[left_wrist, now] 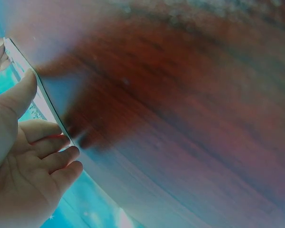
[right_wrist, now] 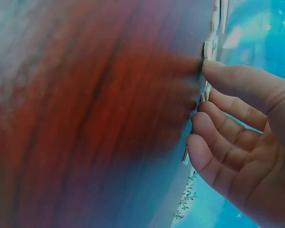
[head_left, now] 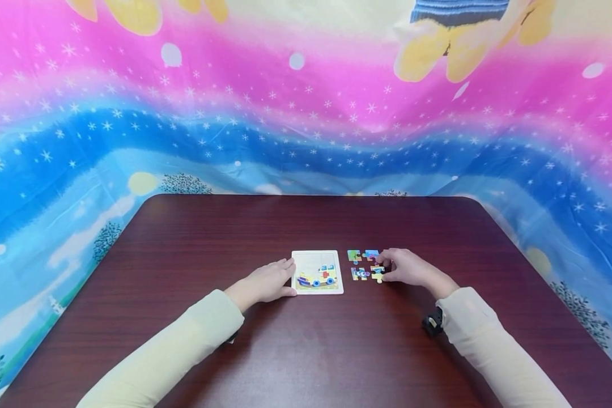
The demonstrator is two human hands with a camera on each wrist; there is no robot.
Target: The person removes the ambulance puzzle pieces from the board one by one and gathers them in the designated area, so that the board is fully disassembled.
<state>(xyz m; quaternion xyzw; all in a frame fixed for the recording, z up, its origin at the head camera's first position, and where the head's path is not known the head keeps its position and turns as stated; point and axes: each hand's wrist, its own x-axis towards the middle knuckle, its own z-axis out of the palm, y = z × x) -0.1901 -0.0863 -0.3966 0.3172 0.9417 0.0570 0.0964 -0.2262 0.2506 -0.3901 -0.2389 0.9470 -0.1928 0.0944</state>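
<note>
In the head view, a square white-framed puzzle board [head_left: 317, 289] with a vehicle picture lies on the table. My left hand [head_left: 267, 281] rests against its left edge, fingers relaxed; the left wrist view shows thumb and fingertips along the board's edge [left_wrist: 49, 104]. Right of the board are several loose jigsaw pieces, among them a green one [head_left: 354, 255] and one with a face-like print [head_left: 359, 274]. My right hand [head_left: 410, 267] pinches the lower-right yellow piece [head_left: 377, 277] between thumb and fingers. In the right wrist view the thumb [right_wrist: 242, 80] touches a piece edge.
The dark red-brown table [head_left: 224, 226] extends around the board and pieces. Behind and beside it hangs a pink and blue patterned cloth [head_left: 306, 124]. A black device [head_left: 432, 323] sits at the right wrist.
</note>
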